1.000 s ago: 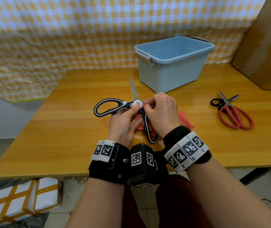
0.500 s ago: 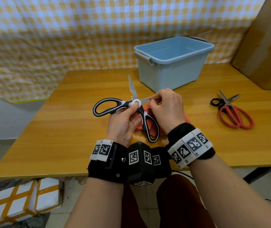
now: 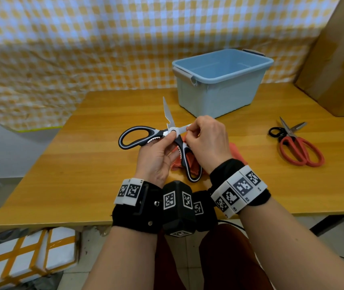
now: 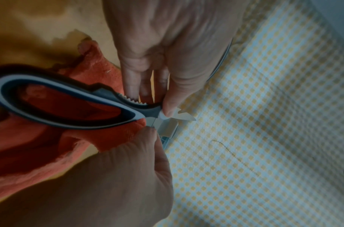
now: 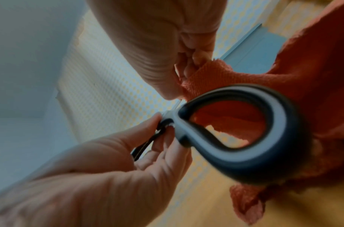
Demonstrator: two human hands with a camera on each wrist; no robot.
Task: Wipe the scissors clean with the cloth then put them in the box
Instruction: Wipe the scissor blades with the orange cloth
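Note:
Black-and-grey scissors (image 3: 137, 136) are held spread open just above the table, one blade pointing away and one to the right. My left hand (image 3: 156, 155) pinches them at the pivot, thumb on the white rivet (image 4: 168, 112). My right hand (image 3: 206, 141) pinches the orange cloth (image 3: 234, 151) round the right-pointing blade, hiding most of that blade. The cloth (image 5: 283, 76) hangs under the near handle loop (image 5: 254, 153). The light blue box (image 3: 219, 97) stands open behind my hands.
Red-handled scissors (image 3: 298, 147) lie on the wooden table (image 3: 83, 164) at the right. A brown cardboard sheet (image 3: 338, 59) leans at the far right. A checked yellow-and-white sheet (image 3: 83, 49) hangs behind the table. White boxes (image 3: 26, 260) sit on the floor at the left.
My right hand has slid the cloth along the right-pointing blade away from the pivot, baring a short length of steel. The scissors have risen slightly.

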